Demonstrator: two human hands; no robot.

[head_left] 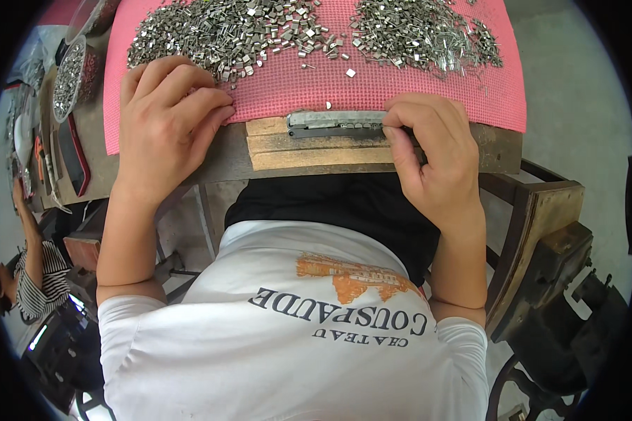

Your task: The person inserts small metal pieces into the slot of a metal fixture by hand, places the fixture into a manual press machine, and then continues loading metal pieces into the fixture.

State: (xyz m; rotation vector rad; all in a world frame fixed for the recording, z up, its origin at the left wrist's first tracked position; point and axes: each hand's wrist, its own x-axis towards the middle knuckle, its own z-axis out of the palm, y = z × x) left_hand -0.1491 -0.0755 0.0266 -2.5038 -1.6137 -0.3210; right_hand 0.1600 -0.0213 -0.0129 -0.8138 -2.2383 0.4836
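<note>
Your left hand [165,119] lies at ten o'clock from your chest, palm down on the near edge of the pink mesh mat [295,88]. Its fingers [203,105] are curled together with their tips pressing the mat just below the left heap of small metal pieces [218,31]; whether a piece is pinched under them you cannot tell.

Your right hand [432,151] sits at two o'clock, with its fingertips [397,126] closed on the right end of the grey metal bar [337,121]. That bar lies crosswise at twelve o'clock, right where the mat meets the wooden block [316,147], and rests on the block's top. A row of small pieces shows along the bar's near edge, and one stray piece sits on the mat just above it.

A second heap of metal pieces [425,31] spreads over the mat at one o'clock, well apart from the bar, with a few loose pieces [350,72] between the heaps. The worktop [502,147] shows brown beyond your right hand.

At nine o'clock a round bowl of metal pieces [69,77] stands beside the mat, and a red-edged flat thing [74,154] lies near it. Another person in a striped top [38,274] is at eight o'clock.
</note>
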